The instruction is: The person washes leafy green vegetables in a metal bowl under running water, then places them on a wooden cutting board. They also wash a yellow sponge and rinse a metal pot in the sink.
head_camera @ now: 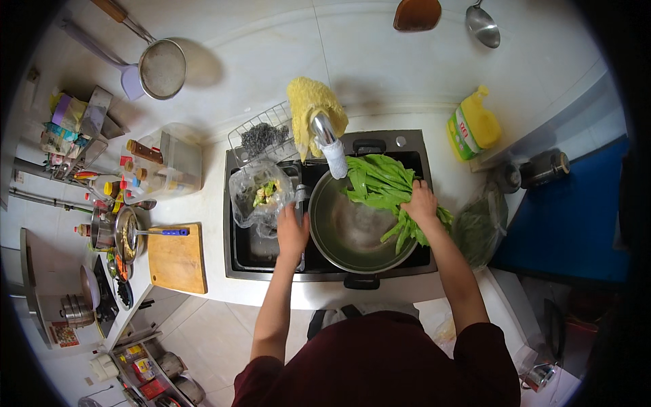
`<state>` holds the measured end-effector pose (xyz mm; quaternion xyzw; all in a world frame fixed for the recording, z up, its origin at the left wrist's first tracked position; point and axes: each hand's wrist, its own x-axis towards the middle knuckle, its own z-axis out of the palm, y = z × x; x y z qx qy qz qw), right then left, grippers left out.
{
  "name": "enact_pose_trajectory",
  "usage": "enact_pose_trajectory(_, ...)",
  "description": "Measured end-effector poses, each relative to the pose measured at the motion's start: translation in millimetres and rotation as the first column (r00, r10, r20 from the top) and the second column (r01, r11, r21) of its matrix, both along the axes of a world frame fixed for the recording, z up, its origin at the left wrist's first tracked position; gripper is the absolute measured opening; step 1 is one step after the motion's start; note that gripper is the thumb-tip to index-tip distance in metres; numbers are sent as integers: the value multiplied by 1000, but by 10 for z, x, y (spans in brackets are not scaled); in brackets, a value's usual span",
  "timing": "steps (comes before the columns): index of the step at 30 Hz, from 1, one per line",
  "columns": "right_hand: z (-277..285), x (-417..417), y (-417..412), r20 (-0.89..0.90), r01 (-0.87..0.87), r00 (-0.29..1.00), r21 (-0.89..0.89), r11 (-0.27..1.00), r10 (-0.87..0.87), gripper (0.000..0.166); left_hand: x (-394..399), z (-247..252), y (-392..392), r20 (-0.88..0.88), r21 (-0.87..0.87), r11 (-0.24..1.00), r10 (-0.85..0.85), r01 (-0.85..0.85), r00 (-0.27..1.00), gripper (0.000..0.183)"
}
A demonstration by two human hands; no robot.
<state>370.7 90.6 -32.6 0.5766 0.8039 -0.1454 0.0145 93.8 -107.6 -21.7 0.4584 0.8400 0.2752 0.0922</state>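
My right hand (422, 203) holds a bunch of leafy greens (381, 178) over the right side of a large metal pot (318, 239). The pot sits in the right sink basin, and some leaves hang past its rim. My left hand (293, 230) is between the pot and a clear plastic bag (241, 211); whether its fingertips grip the bag's edge cannot be told. Vegetable scraps (267, 193) lie in the bag, over the left basin (254, 262). A faucet (323, 129) with a white cloth-like sleeve on its spout and a yellow towel (310, 94) stands behind the pot.
A wire rack (259, 122) with a dark scouring pad (264, 138) is behind the left basin. To the left are a wooden cutting board (175, 259) and a plastic bin (188, 163). A yellow detergent bottle (474, 124) and a bagged green bundle (478, 229) are at the right.
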Motion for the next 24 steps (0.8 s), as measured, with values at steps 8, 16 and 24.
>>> enact_pose_trajectory(8, 273, -252, -65, -115, -24, 993, -101, 995, 12, 59, -389, 394, 888, -207, 201, 970, -91, 133, 974, 41)
enact_pose_trajectory(16, 144, -588, -156, -141, -155, 979, -47, 987, 147, 57, -423, 199, 984, -208, 197, 970, -103, 145, 973, 30)
enact_pose_trajectory(24, -195, -824, -410, -110, -455, 889, -89, 886, 445, 60, -417, 268, 965, -156, 137, 982, -107, 129, 982, 19)
